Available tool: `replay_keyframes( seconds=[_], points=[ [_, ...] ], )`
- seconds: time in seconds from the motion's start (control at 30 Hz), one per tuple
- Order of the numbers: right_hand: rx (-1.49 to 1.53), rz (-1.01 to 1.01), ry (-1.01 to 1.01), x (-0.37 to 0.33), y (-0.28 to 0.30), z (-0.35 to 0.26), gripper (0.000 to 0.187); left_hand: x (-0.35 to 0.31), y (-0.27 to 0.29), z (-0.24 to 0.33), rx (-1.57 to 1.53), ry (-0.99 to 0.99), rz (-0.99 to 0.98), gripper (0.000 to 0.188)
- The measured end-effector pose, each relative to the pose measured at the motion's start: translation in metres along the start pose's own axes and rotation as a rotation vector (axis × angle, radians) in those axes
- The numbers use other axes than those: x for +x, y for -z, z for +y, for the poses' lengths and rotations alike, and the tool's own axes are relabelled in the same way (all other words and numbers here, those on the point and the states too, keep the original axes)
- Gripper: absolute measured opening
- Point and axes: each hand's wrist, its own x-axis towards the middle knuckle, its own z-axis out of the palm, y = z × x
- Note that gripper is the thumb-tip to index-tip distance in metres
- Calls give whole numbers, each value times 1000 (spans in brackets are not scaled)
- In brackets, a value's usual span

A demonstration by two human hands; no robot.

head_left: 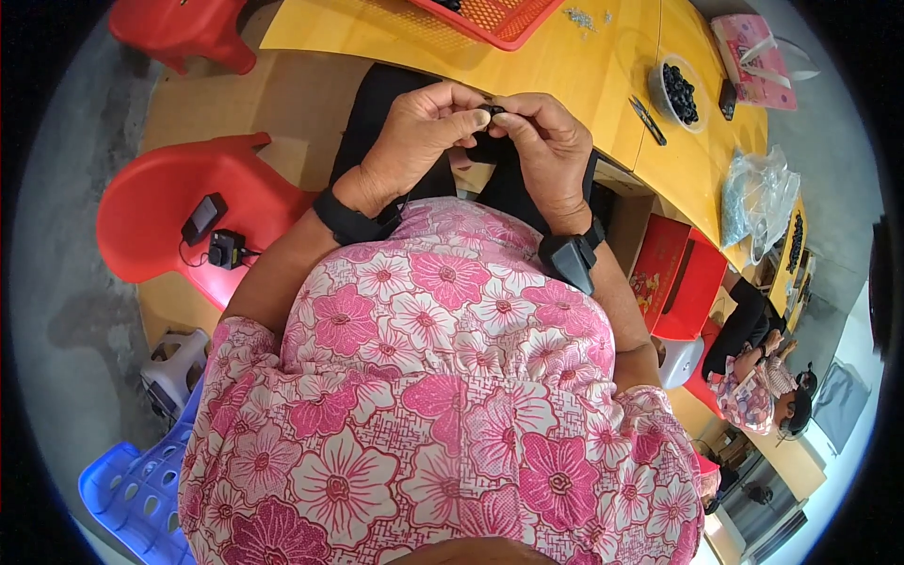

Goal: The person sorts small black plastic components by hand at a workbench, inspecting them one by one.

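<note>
Close to the table's near edge, my two hands meet in front of me. My left hand (428, 129) pinches a small black part (492, 110) between thumb and forefinger. From the other side my right hand (546, 141) closes on the same part with thumb and fingertips. Fingers cover most of it, so its exact kind cannot be made out. On the table to the right stands a clear bowl (658, 91) heaped with small black pieces (682, 95). A pair of small black-handled nippers (647, 121) lies beside that bowl.
A red basket (508, 40) sits at the far side of the yellow table (603, 85), near small clear bits (579, 18). Right are a pink bag (753, 61) and a plastic bag (753, 202). A red chair (141, 207) stands left; another person (753, 377) sits far right.
</note>
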Motion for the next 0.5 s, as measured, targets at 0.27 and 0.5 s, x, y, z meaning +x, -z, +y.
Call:
replay_keyframes(
  seconds=[0.27,0.5],
  points=[
    [14,-122,-3,2,8,-3,17,1,0,-4,45,-103,8,13],
    [90,-99,-89,-5,7,-5,15,-1,-2,-4,91,-128,-2,14]
  ],
)
